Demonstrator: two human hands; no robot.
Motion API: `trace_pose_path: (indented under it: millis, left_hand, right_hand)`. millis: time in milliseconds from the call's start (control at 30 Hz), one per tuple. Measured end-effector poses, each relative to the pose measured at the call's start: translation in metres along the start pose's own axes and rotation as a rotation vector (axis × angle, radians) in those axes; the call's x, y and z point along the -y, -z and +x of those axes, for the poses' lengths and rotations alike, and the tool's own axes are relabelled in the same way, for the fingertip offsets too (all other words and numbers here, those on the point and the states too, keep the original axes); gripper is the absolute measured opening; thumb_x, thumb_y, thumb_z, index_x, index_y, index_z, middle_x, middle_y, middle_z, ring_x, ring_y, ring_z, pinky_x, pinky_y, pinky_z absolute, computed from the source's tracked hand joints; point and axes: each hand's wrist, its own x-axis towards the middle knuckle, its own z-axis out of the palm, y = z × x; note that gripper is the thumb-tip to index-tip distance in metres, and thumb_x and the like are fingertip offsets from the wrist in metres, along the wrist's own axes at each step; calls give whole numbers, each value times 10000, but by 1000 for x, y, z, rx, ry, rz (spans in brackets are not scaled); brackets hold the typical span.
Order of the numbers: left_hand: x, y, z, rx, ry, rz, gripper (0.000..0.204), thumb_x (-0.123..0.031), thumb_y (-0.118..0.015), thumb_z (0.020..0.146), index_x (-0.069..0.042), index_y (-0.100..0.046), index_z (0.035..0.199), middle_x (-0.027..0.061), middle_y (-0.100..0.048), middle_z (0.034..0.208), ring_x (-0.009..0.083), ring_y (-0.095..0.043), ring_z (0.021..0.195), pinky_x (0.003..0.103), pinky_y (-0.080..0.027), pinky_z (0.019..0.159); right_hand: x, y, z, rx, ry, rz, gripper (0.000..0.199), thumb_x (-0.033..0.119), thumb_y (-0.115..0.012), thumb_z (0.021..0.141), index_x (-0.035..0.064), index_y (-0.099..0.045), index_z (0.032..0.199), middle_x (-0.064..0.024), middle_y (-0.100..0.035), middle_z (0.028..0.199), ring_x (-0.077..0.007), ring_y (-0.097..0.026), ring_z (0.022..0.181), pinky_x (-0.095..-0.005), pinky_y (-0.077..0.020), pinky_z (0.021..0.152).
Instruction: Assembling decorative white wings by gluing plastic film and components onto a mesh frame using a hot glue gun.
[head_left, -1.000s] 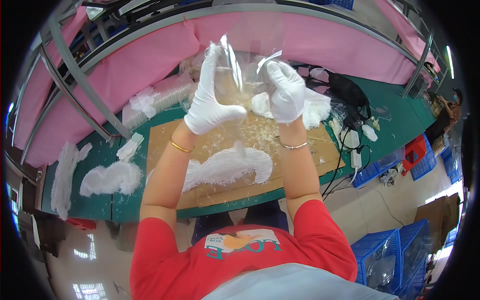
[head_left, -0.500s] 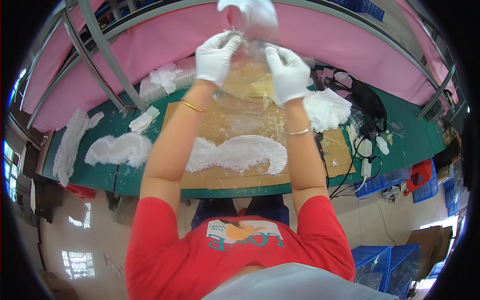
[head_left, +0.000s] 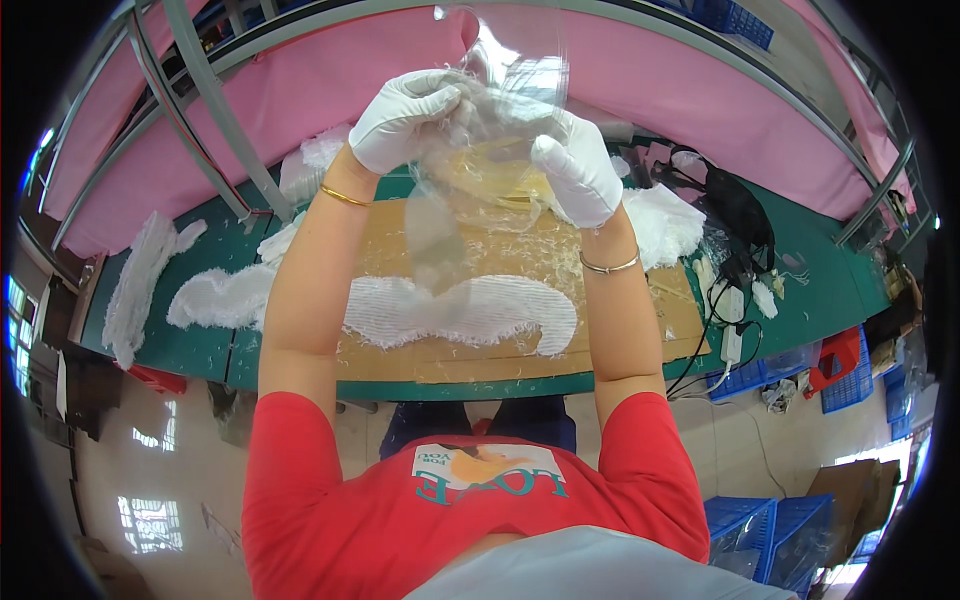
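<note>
Up in front of us, raised above the desk, we have a crumpled clear plastic bag (head_left: 490, 150) with something pale yellow showing through its middle. Our left hand (head_left: 405, 130), in a white cotton glove, grips the bag's upper left part, fingers curled and pressed into the film. Our right hand (head_left: 580, 180), gloved the same way, clamps the bag's right side, fingers closed around the plastic. The two hands sit close together with the bag bunched between them, and a loose clear flap hangs down below the left hand. A thin gold bangle (head_left: 343, 196) circles the left wrist, a silver one (head_left: 610, 267) the right.

Below the bag lies a flat brown cardboard sheet (head_left: 620, 330) on the green desk (head_left: 810, 250), scattered with pale fibre scraps. Across the cardboard stretches a long white fluffy ribbed strip (head_left: 460, 310), curving at its right end. More white fluffy pieces (head_left: 215, 295) lie to the left on the desk, another pile (head_left: 665, 220) just beyond our right forearm. Farther right we see a tangle of black cables (head_left: 735, 215) and a white power strip (head_left: 733, 345) at the desk edge. A pink cloth panel (head_left: 300, 100) runs behind the desk, and blue plastic crates (head_left: 845, 375) stand on the floor at right.
</note>
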Motion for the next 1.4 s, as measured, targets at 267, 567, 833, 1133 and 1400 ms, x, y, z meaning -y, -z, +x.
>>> trace_pose_path:
  millis: [267,567,833,1133,1400]
  left_hand:
    - [-2,0,-4,-60,-1,9,209,-110,-641,1000,1,-649,1176,27,-693,975,104,-653,896,237,-535,807]
    - [3,0,-5,-76,27,65,206,-115,-633,1004,16,-645,1163,64,-715,970,127,-675,843,258,-560,769]
    - [8,14,-5,-94,21,64,267,-111,-633,1007,30,-660,1233,86,-728,1012,146,-690,834,299,-599,743]
    - [24,26,-4,-324,39,134,286,-160,-640,1012,13,-643,1240,34,-706,1042,111,-675,925,260,-574,831]
    - [50,29,-12,-438,134,623,426,-206,-753,943,43,-644,1270,103,-701,1177,161,-674,1017,303,-587,872]
  right_hand:
    - [0,1,0,43,20,-55,730,426,-767,890,-58,-561,1397,-119,-653,1307,-187,-617,1169,-340,-492,998]
    - [-9,4,0,-13,-41,-2,780,492,-729,896,-67,-544,1407,-128,-649,1315,-210,-626,1167,-366,-484,1028]
    - [-18,4,6,13,-30,38,879,512,-790,849,-110,-495,1396,-119,-632,1311,-194,-589,1216,-352,-462,1035]
    - [-43,8,19,-351,-116,67,323,178,-544,1054,-57,-613,1264,-88,-705,1079,-138,-652,897,-293,-545,811]
    - [-37,27,61,-1037,516,-476,216,112,-479,1056,-42,-630,1048,-117,-673,784,-212,-698,630,-279,-577,531]
